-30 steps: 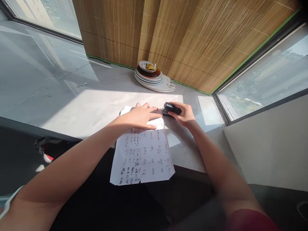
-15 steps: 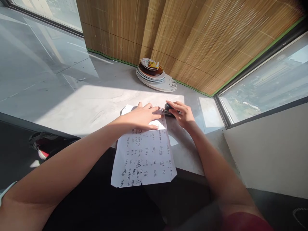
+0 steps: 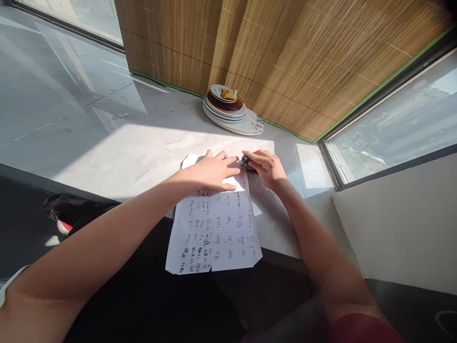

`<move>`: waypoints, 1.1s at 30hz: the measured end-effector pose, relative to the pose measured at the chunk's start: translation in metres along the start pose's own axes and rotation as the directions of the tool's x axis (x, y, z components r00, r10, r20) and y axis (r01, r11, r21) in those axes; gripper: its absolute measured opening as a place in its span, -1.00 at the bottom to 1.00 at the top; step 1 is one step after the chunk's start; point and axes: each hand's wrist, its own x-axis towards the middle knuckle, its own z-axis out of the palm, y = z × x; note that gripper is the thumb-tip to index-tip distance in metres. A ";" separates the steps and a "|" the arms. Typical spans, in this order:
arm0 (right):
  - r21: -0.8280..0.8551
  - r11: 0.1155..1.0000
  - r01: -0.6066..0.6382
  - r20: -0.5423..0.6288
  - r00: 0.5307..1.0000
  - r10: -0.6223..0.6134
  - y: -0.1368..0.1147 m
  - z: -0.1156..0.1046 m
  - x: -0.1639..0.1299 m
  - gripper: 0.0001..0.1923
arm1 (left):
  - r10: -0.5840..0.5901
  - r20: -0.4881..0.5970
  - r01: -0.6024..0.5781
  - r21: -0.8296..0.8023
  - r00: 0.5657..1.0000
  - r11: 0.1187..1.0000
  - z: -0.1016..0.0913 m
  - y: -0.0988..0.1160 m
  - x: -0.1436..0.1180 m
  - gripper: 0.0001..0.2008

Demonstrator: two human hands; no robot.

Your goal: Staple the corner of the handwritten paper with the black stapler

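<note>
Your left hand (image 3: 213,170) lies flat on the paper (image 3: 214,224); your right hand (image 3: 268,167) presses the stapler (image 3: 247,162) at its 3 o'clock.

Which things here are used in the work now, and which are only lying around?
In use: left hand flat on the paper; right hand pressing the stapler.
Lying about: plates with a yellow wrapper on top.

matt white paper sheets (image 3: 214,228), glossy black plastic stapler (image 3: 247,163), smooth grey stone ledge (image 3: 143,152)

Two hands (image 3: 214,170), one stapler (image 3: 247,163), one written paper sheaf (image 3: 214,224), one plate stack (image 3: 232,116).
</note>
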 end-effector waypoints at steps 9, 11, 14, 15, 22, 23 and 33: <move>-0.029 1.000 0.007 0.012 1.000 -0.007 -0.003 0.001 0.001 -0.59 | 0.020 -0.015 -0.020 -0.010 1.000 1.000 0.003 -0.003 0.001 -0.48; -0.034 0.999 0.000 0.013 1.000 0.001 -0.002 0.002 0.001 -0.58 | 0.010 -0.015 -0.010 -0.021 1.000 1.000 0.003 -0.003 0.002 -0.47; -0.046 0.999 -0.003 0.002 1.000 0.003 -0.001 0.004 0.001 -0.59 | -0.016 0.000 0.016 -0.022 1.000 1.000 0.004 -0.004 0.002 -0.45; -0.053 0.999 -0.001 0.000 1.000 0.001 -0.001 0.005 0.001 -0.59 | -0.018 0.003 0.018 -0.023 1.000 1.000 0.004 -0.004 0.003 -0.45; -0.236 0.972 -0.005 -0.008 1.000 0.003 -0.016 0.013 -0.002 -0.56 | 0.001 0.023 -0.002 0.024 1.000 1.000 0.000 -0.001 0.002 -0.48; -0.259 0.966 0.003 -0.006 1.000 -0.005 -0.019 0.014 -0.003 -0.56 | 0.000 0.030 -0.001 0.045 1.000 0.999 0.000 0.000 0.001 -0.48; -0.131 0.991 -0.008 -0.060 0.998 0.000 0.008 -0.007 -0.009 -0.46 | -0.105 0.042 0.106 -0.041 0.994 0.994 -0.004 0.001 -0.005 -0.38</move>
